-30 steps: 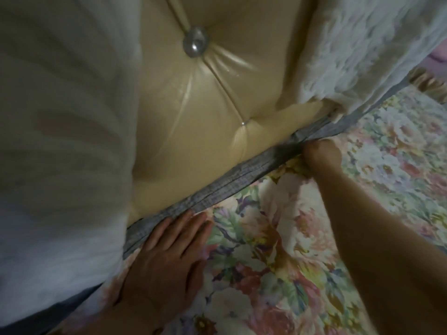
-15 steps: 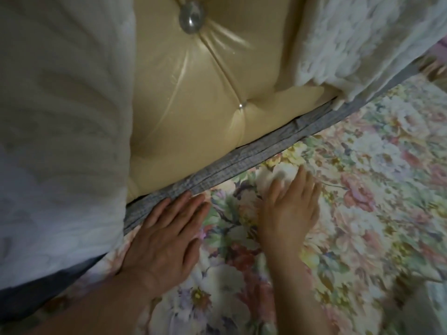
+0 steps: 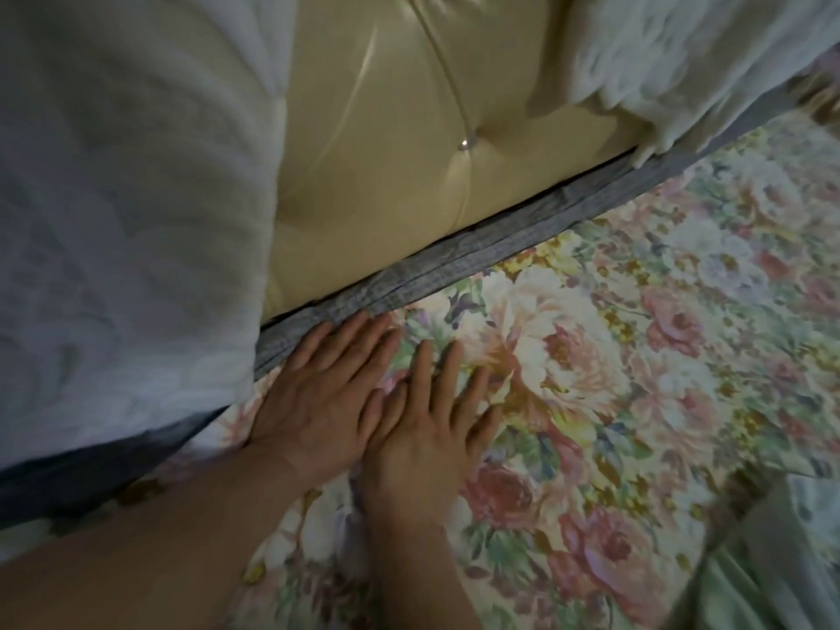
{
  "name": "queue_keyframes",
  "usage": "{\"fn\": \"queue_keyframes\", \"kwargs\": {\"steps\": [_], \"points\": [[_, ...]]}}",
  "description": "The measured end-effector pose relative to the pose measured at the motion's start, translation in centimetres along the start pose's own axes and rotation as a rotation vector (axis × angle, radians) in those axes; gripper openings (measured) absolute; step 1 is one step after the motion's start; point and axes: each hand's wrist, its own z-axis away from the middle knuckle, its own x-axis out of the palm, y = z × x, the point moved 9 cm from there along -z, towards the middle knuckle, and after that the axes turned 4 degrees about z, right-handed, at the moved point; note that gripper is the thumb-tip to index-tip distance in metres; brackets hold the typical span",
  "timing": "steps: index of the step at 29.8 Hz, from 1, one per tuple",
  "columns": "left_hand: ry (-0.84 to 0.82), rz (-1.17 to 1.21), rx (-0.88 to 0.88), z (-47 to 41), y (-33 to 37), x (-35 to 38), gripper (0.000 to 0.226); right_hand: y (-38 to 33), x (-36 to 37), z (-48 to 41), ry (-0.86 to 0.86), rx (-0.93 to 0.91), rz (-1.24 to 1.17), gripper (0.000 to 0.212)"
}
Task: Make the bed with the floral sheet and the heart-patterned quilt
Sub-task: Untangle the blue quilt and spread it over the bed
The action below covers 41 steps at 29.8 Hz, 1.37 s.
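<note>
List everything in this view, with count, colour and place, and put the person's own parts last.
floral sheet: one, pink, white and green flowers, spread across the lower right
grey strip: one, grey fabric, along the foot of the headboard
headboard: one, cream, tufted, top centre
stud: one, silvery, in the headboard's dimple
left pillow: one, white, textured, left side
right pillow: one, white, fluffy, top right
dark blue fabric: one, under the left pillow
pale fabric: one, greenish white, bottom right corner; unclear what it is
left hand: flat on the sheet, fingertips at the grey strip
right hand: flat on the sheet, touching the left hand
</note>
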Motion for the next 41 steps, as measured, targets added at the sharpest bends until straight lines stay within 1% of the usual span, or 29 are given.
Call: {"fn": "queue_keyframes", "kwargs": {"steps": [2, 5, 7, 9, 10, 12, 14, 17, 18, 22, 24, 26, 27, 29, 31, 34, 37, 38, 40, 41], "points": [[-0.004, 0.015, -0.013, -0.6, 0.5, 0.1, 0.058, 0.8, 0.9, -1.0, -0.001, 0.012, 0.013, 0.056], [-0.052, -0.022, -0.035, -0.6, 0.1, 0.3, 0.059, 0.4, 0.9, -0.9, 0.005, 0.006, 0.026, 0.054], [-0.063, -0.052, -0.036, -0.2, 0.3, -1.0, 0.061, 0.4, 0.6, -0.9, 0.008, 0.016, 0.019, 0.053], [-0.068, -0.076, -0.025, 1.7, 2.3, -2.8, 0.065, 1.0, 0.3, -1.3, 0.008, 0.024, 0.012, 0.053], [-0.072, -0.073, 0.003, 4.2, 3.4, -3.8, 0.065, 0.8, 0.2, -0.9, -0.010, 0.034, 0.001, 0.054], [-0.074, -0.038, 0.056, 9.9, 5.0, -4.6, 0.060, 0.8, 0.0, -0.6, -0.019, 0.038, -0.002, 0.054], [-0.116, -0.067, 0.011, 15.0, 1.8, -4.6, 0.056, 0.3, -0.2, -0.1, -0.034, 0.060, -0.013, 0.053], [-0.148, -0.125, -0.053, 17.1, -4.5, -3.7, 0.064, 0.4, -0.4, -0.2, -0.033, 0.076, -0.008, 0.053], [-0.171, -0.106, -0.063, 17.1, -5.7, -3.3, 0.065, 0.3, -0.2, -0.2, -0.046, 0.072, -0.003, 0.053], [-0.081, -0.054, -0.048, 16.9, -5.9, -2.8, 0.064, -0.2, -0.3, -0.2, -0.052, 0.072, -0.027, 0.053], [-0.054, -0.044, -0.051, 16.9, -5.7, -2.7, 0.064, -0.3, -2.1, 0.6, 0.001, 0.050, -0.090, 0.053], [-0.034, -0.023, -0.062, 17.2, -5.9, -3.0, 0.064, -2.2, -4.9, 4.5, 0.100, -0.007, -0.178, 0.051], [-0.021, -0.024, -0.067, 17.1, -6.1, -3.1, 0.065, -3.8, -5.7, 7.2, 0.112, -0.045, -0.210, 0.051], [-0.005, -0.017, -0.053, 17.4, -6.4, -3.2, 0.065, -6.8, -5.0, 13.3, 0.062, -0.084, -0.195, 0.052], [0.019, 0.001, -0.048, 16.8, -6.2, -3.5, 0.060, -7.8, -3.1, 16.4, 0.013, -0.081, -0.106, 0.054], [0.014, 0.029, -0.046, 17.1, -5.9, -2.8, 0.054, -7.4, -0.5, 16.9, -0.064, -0.044, -0.015, 0.055], [-0.037, 0.030, -0.051, 17.8, -6.4, -2.7, 0.056, -8.0, -0.3, 17.3, -0.081, -0.076, -0.006, 0.055], [-0.084, 0.052, -0.057, 17.5, -6.4, -2.5, 0.058, -7.9, 0.4, 17.2, -0.104, -0.082, -0.003, 0.055], [-0.134, 0.127, -0.036, 18.5, -5.7, -3.5, 0.059, -7.8, 0.3, 17.0, -0.133, -0.094, 0.018, 0.056], [-0.130, 0.134, -0.015, 20.2, -5.4, -4.7, 0.058, -8.0, 0.1, 17.1, -0.166, -0.087, 0.022, 0.057]]}}
